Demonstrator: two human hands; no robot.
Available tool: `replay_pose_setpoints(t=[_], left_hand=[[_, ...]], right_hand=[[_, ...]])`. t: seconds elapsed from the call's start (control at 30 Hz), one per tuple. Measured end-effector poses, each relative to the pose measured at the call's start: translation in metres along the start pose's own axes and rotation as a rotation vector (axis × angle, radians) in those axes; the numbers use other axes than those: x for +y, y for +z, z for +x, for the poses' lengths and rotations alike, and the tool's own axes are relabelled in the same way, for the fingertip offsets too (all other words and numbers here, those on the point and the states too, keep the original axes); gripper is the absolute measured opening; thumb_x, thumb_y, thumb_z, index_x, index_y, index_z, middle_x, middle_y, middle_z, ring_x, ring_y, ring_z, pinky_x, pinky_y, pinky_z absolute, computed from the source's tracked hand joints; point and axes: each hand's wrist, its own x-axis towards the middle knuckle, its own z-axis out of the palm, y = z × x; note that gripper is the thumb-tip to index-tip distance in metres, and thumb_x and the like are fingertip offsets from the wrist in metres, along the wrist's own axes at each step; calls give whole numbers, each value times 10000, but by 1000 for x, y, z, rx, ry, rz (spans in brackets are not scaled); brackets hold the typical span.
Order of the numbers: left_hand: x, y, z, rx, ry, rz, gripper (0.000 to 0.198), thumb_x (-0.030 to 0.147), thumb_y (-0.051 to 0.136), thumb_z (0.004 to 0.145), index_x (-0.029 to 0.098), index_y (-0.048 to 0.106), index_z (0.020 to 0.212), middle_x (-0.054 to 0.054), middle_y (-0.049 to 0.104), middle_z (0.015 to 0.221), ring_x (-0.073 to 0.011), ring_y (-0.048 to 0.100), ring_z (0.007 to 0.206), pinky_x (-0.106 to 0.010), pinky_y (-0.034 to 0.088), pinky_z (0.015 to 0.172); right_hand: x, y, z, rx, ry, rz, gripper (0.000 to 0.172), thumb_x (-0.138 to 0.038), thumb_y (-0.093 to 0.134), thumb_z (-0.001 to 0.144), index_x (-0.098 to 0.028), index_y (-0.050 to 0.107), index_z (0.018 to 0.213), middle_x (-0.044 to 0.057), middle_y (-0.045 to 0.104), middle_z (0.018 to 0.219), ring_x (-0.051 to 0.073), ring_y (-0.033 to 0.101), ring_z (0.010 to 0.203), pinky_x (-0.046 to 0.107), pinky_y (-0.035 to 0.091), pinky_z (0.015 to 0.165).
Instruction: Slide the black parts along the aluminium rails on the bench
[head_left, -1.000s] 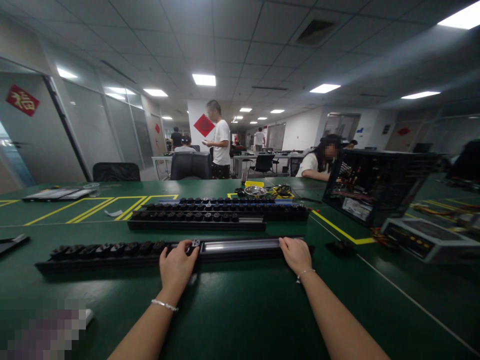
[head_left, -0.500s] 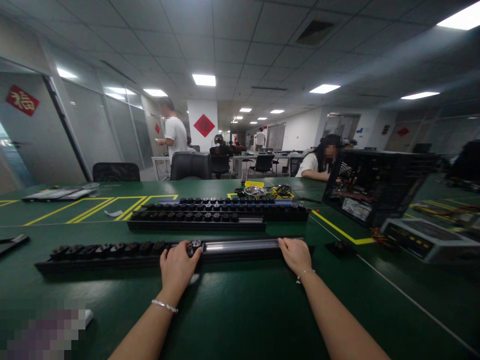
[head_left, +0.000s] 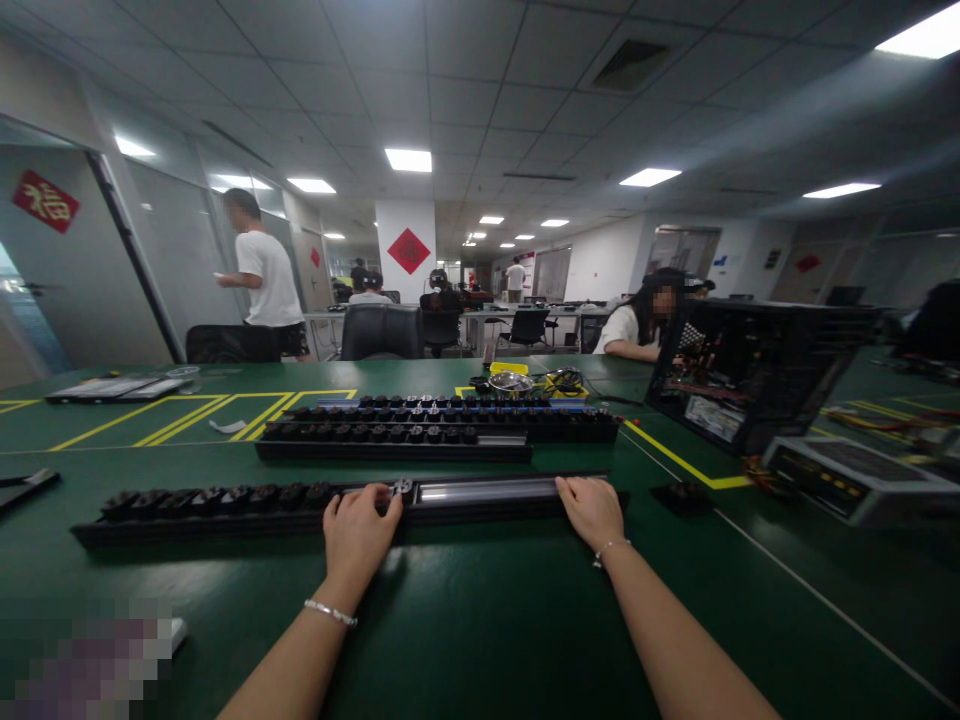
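Observation:
A long black power track (head_left: 480,512) lies across the green table, with a row of black socket modules (head_left: 202,500) along its left half and a shiny bare channel on its right half. My left hand (head_left: 358,528) is at the middle of the track, thumb and fingers closed about a socket module that they partly hide. Just right of my thumb sits another module (head_left: 403,487) with a lighter face. Near the track's right end, my right hand (head_left: 592,512) has its fingers wrapped over the rail, holding it; the fingertips are hidden behind it.
Behind stand more tracks with modules (head_left: 397,452). To the right are an open computer case (head_left: 750,370), a power supply unit (head_left: 847,480) and a small black part (head_left: 681,497). Yellow tape marks the table. A seated person (head_left: 626,330) is across; another person (head_left: 266,270) stands at back left.
The light-faced module has shifted slightly right along the track, now beyond my left thumb. My left hand barely moved; my right hand stayed put. The standing person moved left.

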Motion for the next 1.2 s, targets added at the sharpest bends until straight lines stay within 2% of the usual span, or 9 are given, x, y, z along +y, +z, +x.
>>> replay_pose_setpoints(t=[0.17,0.47,1.2], left_hand=[[-1,1,-1,4,63,-15,268,390,425,771,247,627,874,-26,681,888,-203,563,962,-397,209,1022],[0,0,-1,-13,141,-38,241,309,433,754,230,633,864,-21,684,883,-200,568,938,-366,329,947],[-5,7,0,-59,251,-161,248,249,446,735,226,639,888,-12,683,923,-210,556,968,-405,366,943]], right_hand=[[-1,-2,-1,-11,-1,28,505,-405,230,906,-198,587,615,38,645,706,166,565,720,311,321,763],[-1,-1,-1,-7,-3,-4,500,-398,237,907,-193,600,630,40,651,722,157,563,733,298,315,763],[-2,-2,0,-42,20,40,486,-399,239,902,-198,592,635,32,645,732,164,557,745,325,318,801]])
